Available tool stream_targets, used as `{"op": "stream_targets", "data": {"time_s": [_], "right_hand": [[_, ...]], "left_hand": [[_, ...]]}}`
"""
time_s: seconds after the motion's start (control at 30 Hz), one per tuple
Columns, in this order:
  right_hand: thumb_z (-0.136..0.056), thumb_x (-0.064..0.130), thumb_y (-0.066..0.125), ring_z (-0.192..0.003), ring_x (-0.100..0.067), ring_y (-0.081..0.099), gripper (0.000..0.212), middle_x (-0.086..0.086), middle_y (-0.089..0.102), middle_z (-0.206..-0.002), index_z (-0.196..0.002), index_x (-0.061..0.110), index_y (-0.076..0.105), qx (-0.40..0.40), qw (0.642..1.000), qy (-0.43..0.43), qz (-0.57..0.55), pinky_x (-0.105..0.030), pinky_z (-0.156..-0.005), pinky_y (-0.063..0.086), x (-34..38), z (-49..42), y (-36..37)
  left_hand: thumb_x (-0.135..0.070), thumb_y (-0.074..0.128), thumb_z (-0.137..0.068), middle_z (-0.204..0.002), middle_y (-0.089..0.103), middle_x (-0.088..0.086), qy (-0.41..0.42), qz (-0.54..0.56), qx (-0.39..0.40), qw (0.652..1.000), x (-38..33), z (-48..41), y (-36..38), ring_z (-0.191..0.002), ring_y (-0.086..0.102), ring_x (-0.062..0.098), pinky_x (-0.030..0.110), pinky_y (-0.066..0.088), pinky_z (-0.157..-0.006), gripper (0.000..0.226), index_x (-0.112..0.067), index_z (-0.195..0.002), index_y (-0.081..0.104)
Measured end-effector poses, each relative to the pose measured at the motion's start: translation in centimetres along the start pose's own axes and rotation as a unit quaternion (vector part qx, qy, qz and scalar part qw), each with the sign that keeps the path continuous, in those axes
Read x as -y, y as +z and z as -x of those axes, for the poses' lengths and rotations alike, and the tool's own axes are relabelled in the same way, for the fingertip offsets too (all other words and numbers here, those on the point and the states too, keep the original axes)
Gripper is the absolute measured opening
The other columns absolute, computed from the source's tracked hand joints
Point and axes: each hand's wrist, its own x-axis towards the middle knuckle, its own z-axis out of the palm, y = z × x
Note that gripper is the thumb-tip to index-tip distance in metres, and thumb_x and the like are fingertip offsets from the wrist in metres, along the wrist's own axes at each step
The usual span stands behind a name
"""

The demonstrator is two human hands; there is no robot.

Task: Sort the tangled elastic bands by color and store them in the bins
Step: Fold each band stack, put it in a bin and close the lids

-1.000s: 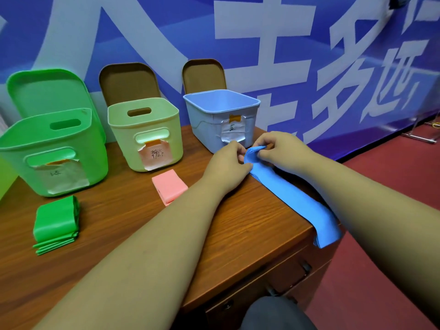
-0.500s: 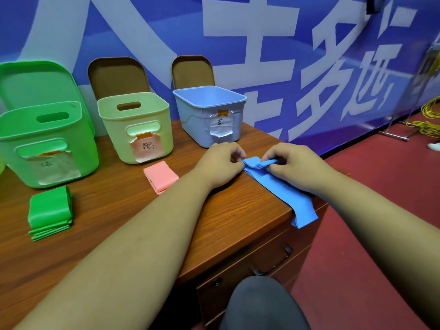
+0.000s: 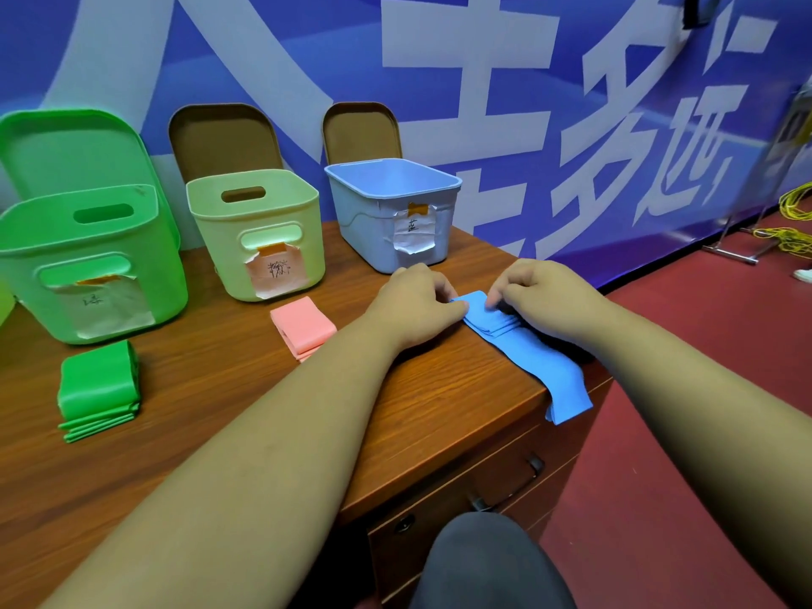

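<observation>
Left hand point(image 3: 413, 301) and right hand point(image 3: 542, 292) pinch the blue band point(image 3: 527, 351), fingers curled — its tail runs rightward off the surface point(image 3: 228, 389).

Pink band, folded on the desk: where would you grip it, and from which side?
Probably pinch the pink band across its whole stack at the near edge, where the folded layers show, coming from above and the front: it lies flat, and the pale bin stands close behind it.

Bright, even indoor light, soft shadows under the forearms, wide-angle bending and slight blur at edges.
</observation>
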Motion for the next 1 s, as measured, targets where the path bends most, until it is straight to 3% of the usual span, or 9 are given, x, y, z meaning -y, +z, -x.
{"op": "stream_targets", "data": {"time_s": [0.07, 0.13, 0.2, 0.43, 0.5, 0.63, 0.73, 0.83, 1.0], "right_hand": [[-0.101, 0.023, 0.061, -0.108, -0.011, 0.066, 0.021, 0.014, 0.069, -0.117, -0.109, 0.036, 0.076, 0.014, 1.0, 0.005, -0.007, -0.024, -0.077, 0.049, 0.5, -1.0, 0.1], [-0.101, 0.024, 0.066, -0.116, -0.007, 0.06, 0.038, 0.019, 0.063, -0.13, -0.137, 0.038, 0.066, 0.068, 0.997, -0.008, 0.037, -0.015, -0.078, 0.044, 1.1, -1.9, -0.1], [-0.101, 0.022, 0.066, -0.112, -0.005, 0.061, 0.046, 0.018, 0.064, -0.131, -0.144, 0.037, 0.062, 0.111, 0.991, -0.014, 0.078, -0.014, -0.078, 0.044, 1.7, -2.8, -0.3], [-0.101, 0.015, 0.065, -0.098, -0.002, 0.061, 0.033, 0.016, 0.067, -0.112, -0.125, 0.035, 0.076, 0.159, 0.978, -0.016, 0.135, -0.016, -0.074, 0.044, 3.5, -5.3, -0.4], [-0.101, 0.014, 0.064, -0.097, -0.003, 0.063, 0.029, 0.015, 0.07, -0.108, -0.115, 0.035, 0.078, 0.138, 0.983, -0.022, 0.12, -0.018, -0.072, 0.046, 3.5, -6.0, 0.0], [-0.098, 0.015, 0.066, -0.086, -0.006, 0.067, 0.022, 0.013, 0.073, -0.09, -0.102, 0.034, 0.076, 0.051, 0.995, -0.029, 0.086, -0.021, -0.065, 0.045, 3.6, -7.2, 1.6], [-0.09, 0.012, 0.067, -0.089, -0.008, 0.072, 0.026, 0.012, 0.076, -0.085, -0.098, 0.036, 0.075, -0.013, 0.999, -0.021, 0.027, -0.034, -0.078, 0.06, 3.4, -8.0, 2.5], [-0.091, 0.011, 0.067, -0.091, -0.009, 0.075, 0.026, 0.009, 0.078, -0.09, -0.098, 0.036, 0.074, -0.031, 0.999, -0.03, -0.021, -0.044, -0.088, 0.064, 3.5, -7.7, 2.8], [-0.092, 0.009, 0.068, -0.093, -0.01, 0.07, 0.026, 0.01, 0.065, -0.109, -0.101, 0.033, 0.073, -0.053, 0.996, -0.067, -0.002, -0.04, -0.086, 0.064, 3.7, -5.6, 1.9]], "left_hand": [[-0.05, 0.073, -0.09, -0.107, 0.06, -0.009, -0.004, 0.015, -0.001, 1.0, 0.2, -0.1, 0.1, -0.115, 0.053, 0.016, 0.039, 0.052, -0.094, 0.018, -0.034, -0.097, 0.075], [-0.049, 0.077, -0.088, -0.109, 0.06, -0.01, -0.015, 0.048, -0.006, 0.999, 0.3, -0.1, 0.1, -0.116, 0.053, 0.016, 0.039, 0.052, -0.095, 0.019, -0.033, -0.098, 0.076], [-0.047, 0.079, -0.087, -0.104, 0.061, -0.014, -0.029, 0.069, -0.011, 0.997, 0.3, -0.1, 0.1, -0.114, 0.056, 0.016, 0.038, 0.053, -0.094, 0.018, -0.031, -0.097, 0.076], [-0.036, 0.079, -0.09, -0.095, 0.072, -0.011, -0.061, 0.108, -0.02, 0.992, 0.4, -0.5, 0.2, -0.089, 0.066, 0.009, 0.028, 0.051, -0.071, 0.009, -0.029, -0.092, 0.074], [-0.034, 0.076, -0.091, -0.101, 0.069, -0.006, -0.075, 0.106, -0.049, 0.99, 0.6, -0.8, 0.2, -0.088, 0.065, 0.009, 0.03, 0.053, -0.072, 0.007, -0.028, -0.093, 0.072], [-0.048, 0.077, -0.088, -0.108, 0.068, -0.004, -0.1, 0.166, -0.092, 0.977, 1.2, -1.3, 0.3, -0.097, 0.064, 0.011, 0.034, 0.055, -0.083, 0.038, -0.022, -0.113, 0.066], [-0.048, 0.083, -0.083, -0.108, 0.071, -0.007, -0.107, 0.181, -0.076, 0.975, 1.2, -1.3, 0.2, -0.1, 0.067, 0.011, 0.033, 0.055, -0.082, 0.058, -0.022, -0.129, 0.058], [-0.029, 0.083, -0.085, -0.103, 0.072, -0.005, -0.105, 0.152, -0.081, 0.979, 1.4, -1.5, 0.2, -0.097, 0.068, 0.014, 0.03, 0.053, -0.076, 0.045, -0.022, -0.124, 0.061], [-0.023, 0.082, -0.085, -0.098, 0.072, -0.006, -0.095, 0.143, -0.078, 0.982, 1.5, -1.4, 0.2, -0.091, 0.068, 0.012, 0.027, 0.052, -0.072, 0.034, -0.025, -0.114, 0.064]]}}
